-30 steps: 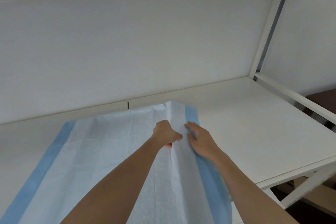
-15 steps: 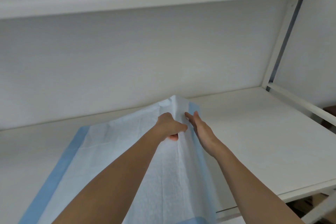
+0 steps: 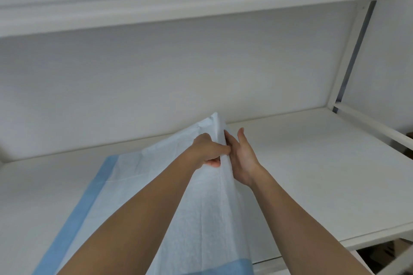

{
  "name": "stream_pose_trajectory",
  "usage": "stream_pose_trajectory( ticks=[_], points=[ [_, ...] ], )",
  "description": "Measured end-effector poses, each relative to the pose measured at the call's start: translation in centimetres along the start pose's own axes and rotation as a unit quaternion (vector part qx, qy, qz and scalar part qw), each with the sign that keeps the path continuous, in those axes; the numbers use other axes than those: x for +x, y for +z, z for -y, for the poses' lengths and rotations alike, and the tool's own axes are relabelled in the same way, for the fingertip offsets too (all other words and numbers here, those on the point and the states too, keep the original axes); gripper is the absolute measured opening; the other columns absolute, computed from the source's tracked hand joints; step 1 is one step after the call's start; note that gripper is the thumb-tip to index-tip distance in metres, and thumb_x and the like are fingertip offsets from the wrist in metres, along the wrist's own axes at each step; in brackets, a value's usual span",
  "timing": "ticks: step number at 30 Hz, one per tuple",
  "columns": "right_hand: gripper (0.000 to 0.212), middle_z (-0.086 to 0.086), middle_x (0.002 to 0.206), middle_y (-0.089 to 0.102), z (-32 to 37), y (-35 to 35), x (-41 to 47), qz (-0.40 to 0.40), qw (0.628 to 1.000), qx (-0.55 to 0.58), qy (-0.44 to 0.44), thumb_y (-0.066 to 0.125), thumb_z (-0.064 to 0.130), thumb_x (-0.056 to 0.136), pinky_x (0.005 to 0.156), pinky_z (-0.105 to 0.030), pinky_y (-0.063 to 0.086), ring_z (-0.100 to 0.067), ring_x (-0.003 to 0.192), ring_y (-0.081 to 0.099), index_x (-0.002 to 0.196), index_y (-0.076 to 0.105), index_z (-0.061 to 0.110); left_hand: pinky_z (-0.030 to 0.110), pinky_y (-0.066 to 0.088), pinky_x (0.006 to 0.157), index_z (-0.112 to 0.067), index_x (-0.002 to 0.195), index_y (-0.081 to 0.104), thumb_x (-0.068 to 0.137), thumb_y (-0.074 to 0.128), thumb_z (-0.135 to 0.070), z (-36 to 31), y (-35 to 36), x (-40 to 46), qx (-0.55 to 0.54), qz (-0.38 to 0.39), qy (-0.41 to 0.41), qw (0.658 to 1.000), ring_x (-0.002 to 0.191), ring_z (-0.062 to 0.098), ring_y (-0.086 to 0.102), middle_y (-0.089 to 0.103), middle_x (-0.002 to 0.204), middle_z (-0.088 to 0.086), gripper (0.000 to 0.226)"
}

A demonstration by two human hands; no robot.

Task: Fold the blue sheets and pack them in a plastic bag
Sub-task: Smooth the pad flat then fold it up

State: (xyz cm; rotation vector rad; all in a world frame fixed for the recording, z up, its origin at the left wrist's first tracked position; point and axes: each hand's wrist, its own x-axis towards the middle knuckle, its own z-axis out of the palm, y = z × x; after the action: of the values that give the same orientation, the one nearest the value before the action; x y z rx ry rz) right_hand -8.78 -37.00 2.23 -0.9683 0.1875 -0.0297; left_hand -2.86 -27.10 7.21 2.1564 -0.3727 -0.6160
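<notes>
We've got the blue sheet (image 3: 138, 185) spread over the white shelf (image 3: 312, 174) at lower centre, its right edge lifted into a ridge; our left hand (image 3: 207, 152) pinches that raised fold, our right hand (image 3: 242, 158) lies flat, fingers straight, against its other side

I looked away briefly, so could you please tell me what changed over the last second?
The left hand has lifted the right edge of the pale blue-bordered sheet higher off the white shelf. The right hand turned from flat to edgewise. The left grip and blue border stayed.
</notes>
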Motion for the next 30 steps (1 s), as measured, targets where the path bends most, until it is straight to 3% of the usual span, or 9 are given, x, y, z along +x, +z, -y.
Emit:
stream_pose_trajectory(
  ticks=[4, 9, 14, 17, 24, 27, 30],
  points=[
    [0.065, -0.005, 0.125, 0.065, -0.2, 0.6, 0.1, 0.005, 0.999, 0.034, -0.002, 0.011, 0.068, 0.094, 0.098, -0.041, 0.047, -0.026, 0.116, 0.061, 0.13, 0.051, 0.032, 0.028, 0.06, 0.072, 0.004, 0.096, 0.066, 0.072, 0.068, -0.016, 0.0, -0.3, -0.2, -0.013, 0.0, 0.003, 1.0, 0.059, 0.017, 0.064, 0.065, 0.069, 0.008, 0.032],
    [0.07, -0.008, 0.128, 0.063, -0.6, 0.7, 0.3, 0.006, 0.999, 0.051, 0.008, 0.01, 0.069, 0.093, 0.107, -0.043, 0.04, -0.026, 0.118, 0.06, 0.138, 0.047, 0.031, 0.025, 0.059, 0.065, 0.003, 0.1, 0.065, 0.071, 0.07, -0.018, 0.1, -0.4, -0.1, -0.036, -0.005, 0.002, 0.999, 0.058, 0.015, 0.066, 0.067, 0.073, 0.008, 0.036],
    [0.076, -0.012, 0.127, 0.063, -0.9, 0.2, -0.4, 0.003, 0.998, 0.056, 0.035, 0.01, 0.071, 0.091, 0.102, -0.043, 0.043, -0.028, 0.117, 0.061, 0.138, 0.047, 0.024, 0.019, 0.054, 0.055, 0.002, 0.101, 0.065, 0.072, 0.075, -0.024, 0.0, -0.1, 0.3, -0.051, -0.022, -0.003, 0.998, 0.055, 0.013, 0.065, 0.067, 0.071, 0.006, 0.041],
    [0.084, -0.014, 0.128, 0.061, -1.3, -0.6, -1.1, 0.006, 0.997, 0.056, 0.054, 0.009, 0.073, 0.09, 0.106, -0.045, 0.04, -0.029, 0.121, 0.057, 0.139, 0.047, 0.017, 0.021, 0.058, 0.06, 0.006, 0.1, 0.065, 0.071, 0.076, -0.022, 0.0, 0.5, 0.8, -0.059, -0.03, -0.006, 0.998, 0.052, 0.013, 0.063, 0.065, 0.066, 0.006, 0.042],
    [0.079, -0.012, 0.129, 0.062, -1.7, -2.6, -3.2, 0.01, 0.997, 0.044, 0.066, 0.008, 0.071, 0.091, 0.11, -0.046, 0.035, -0.029, 0.123, 0.056, 0.132, 0.054, 0.021, 0.023, 0.059, 0.065, 0.004, 0.094, 0.063, 0.074, 0.068, -0.014, -0.1, 2.8, 1.9, -0.055, -0.029, -0.003, 0.998, 0.061, 0.018, 0.065, 0.067, 0.079, 0.013, 0.027],
    [0.082, -0.012, 0.13, 0.061, -2.1, -3.9, -4.0, 0.008, 0.996, 0.049, 0.08, 0.011, 0.072, 0.091, 0.11, -0.047, 0.036, -0.03, 0.122, 0.056, 0.132, 0.056, 0.018, 0.018, 0.052, 0.05, -0.004, 0.078, 0.055, 0.076, 0.066, -0.015, -0.4, 3.8, 2.4, -0.031, -0.035, -0.007, 0.999, 0.051, 0.014, 0.06, 0.061, 0.069, 0.009, 0.015],
    [0.083, -0.013, 0.127, 0.063, -2.5, -5.1, -4.9, 0.003, 0.995, 0.041, 0.096, 0.014, 0.073, 0.09, 0.106, -0.045, 0.039, -0.03, 0.119, 0.059, 0.128, 0.06, 0.015, 0.011, 0.031, 0.033, -0.011, 0.065, 0.042, 0.078, 0.062, -0.015, -0.5, 4.8, 3.0, -0.006, -0.044, -0.012, 0.999, 0.029, 0.005, 0.044, 0.048, 0.052, 0.002, 0.024]
  ],
)
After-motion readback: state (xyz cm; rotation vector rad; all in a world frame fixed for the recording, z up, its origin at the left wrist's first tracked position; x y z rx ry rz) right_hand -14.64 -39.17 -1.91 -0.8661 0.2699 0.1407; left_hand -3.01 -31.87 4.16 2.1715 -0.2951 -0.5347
